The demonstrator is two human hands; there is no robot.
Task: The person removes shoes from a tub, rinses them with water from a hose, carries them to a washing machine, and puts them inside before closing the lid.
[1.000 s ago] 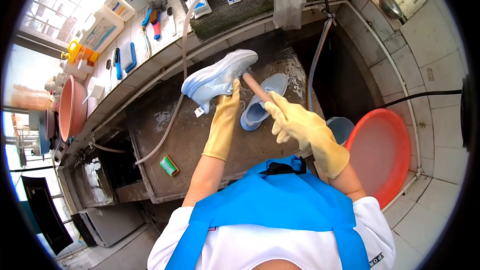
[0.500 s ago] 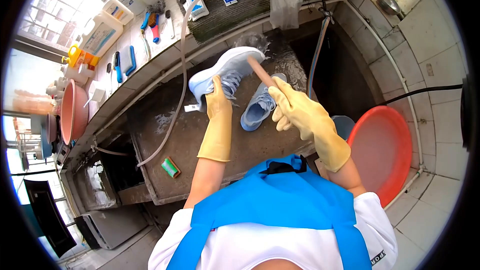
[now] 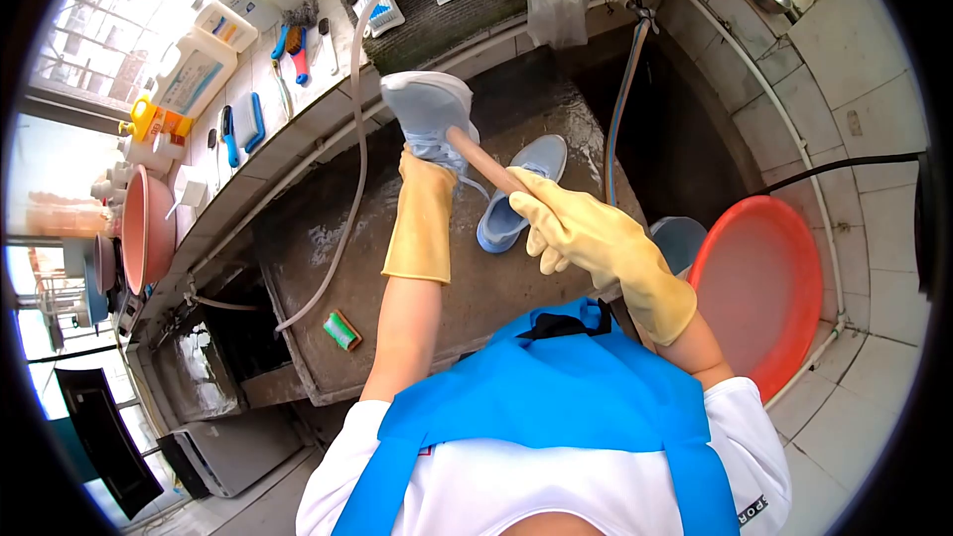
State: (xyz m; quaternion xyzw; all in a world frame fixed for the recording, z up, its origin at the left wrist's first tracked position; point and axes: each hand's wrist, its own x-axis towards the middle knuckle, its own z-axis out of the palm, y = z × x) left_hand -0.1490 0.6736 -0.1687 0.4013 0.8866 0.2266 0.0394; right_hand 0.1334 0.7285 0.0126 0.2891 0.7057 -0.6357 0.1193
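Two gloved hands at work over a dark, wet worktop (image 3: 476, 293). The left hand (image 3: 422, 194), fingers closed, grips a pale blue laced shoe (image 3: 427, 114) near its ankle end, holding it raised with the sole turned partly toward the far side. The right hand (image 3: 571, 223) is wrapped around a wooden handle (image 3: 481, 161), whose far end meets the held shoe; the tool's head is hidden. The second shoe (image 3: 543, 159) lies on the worktop, near the right hand. A green sponge (image 3: 341, 330) rests nearer the wearer, at left; a red basin (image 3: 812, 283) of cloudy liquid stands at right.
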